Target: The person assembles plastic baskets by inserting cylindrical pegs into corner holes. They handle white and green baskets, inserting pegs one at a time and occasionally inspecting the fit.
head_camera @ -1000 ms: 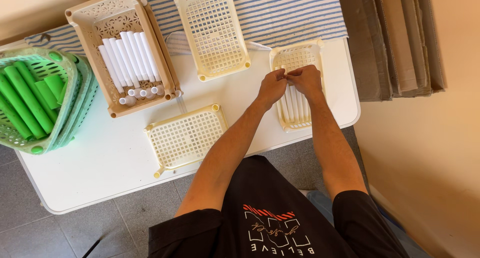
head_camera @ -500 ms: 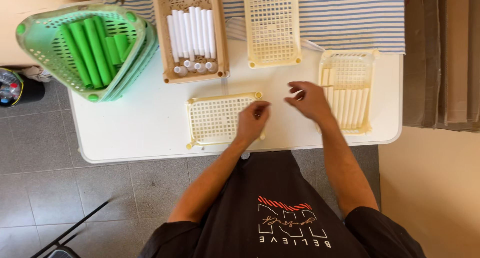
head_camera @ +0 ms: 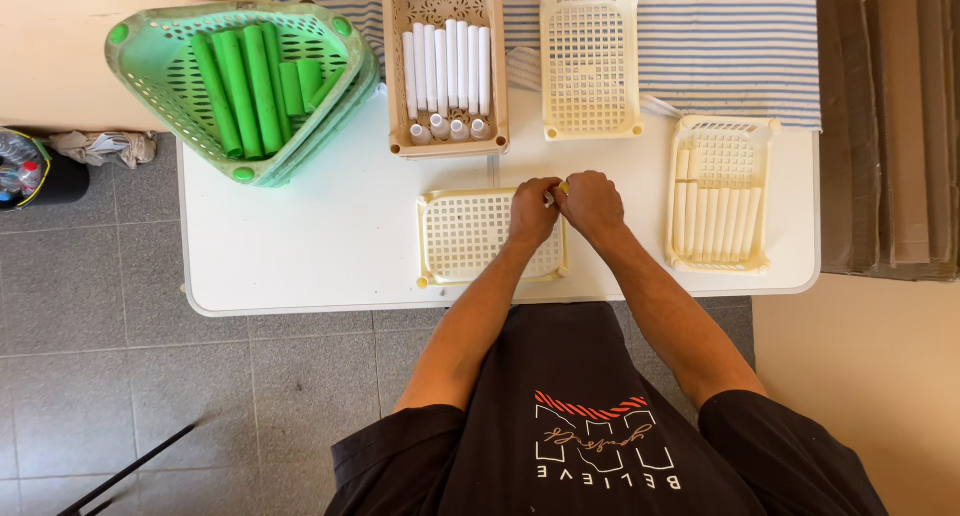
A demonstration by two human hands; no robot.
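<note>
2 hands, apart earlier, now meet over the cream tray (head_camera: pixel 470 238).

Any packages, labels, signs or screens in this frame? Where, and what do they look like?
Printed design on the person's black shirt: bottom centre, red stripes over pale outline shapes and lettering.
Bottle: floor at far left, clear, with a multicoloured wrapper.
No signs or screens.

You've got bright, even daylight, no harsh glare. Soft shadows sit under the table (head_camera: pixel 300 266) front edge and beneath your arms. Focus is sharp across the frame; the table's edges bow slightly toward the corners. No motion blur.
</note>
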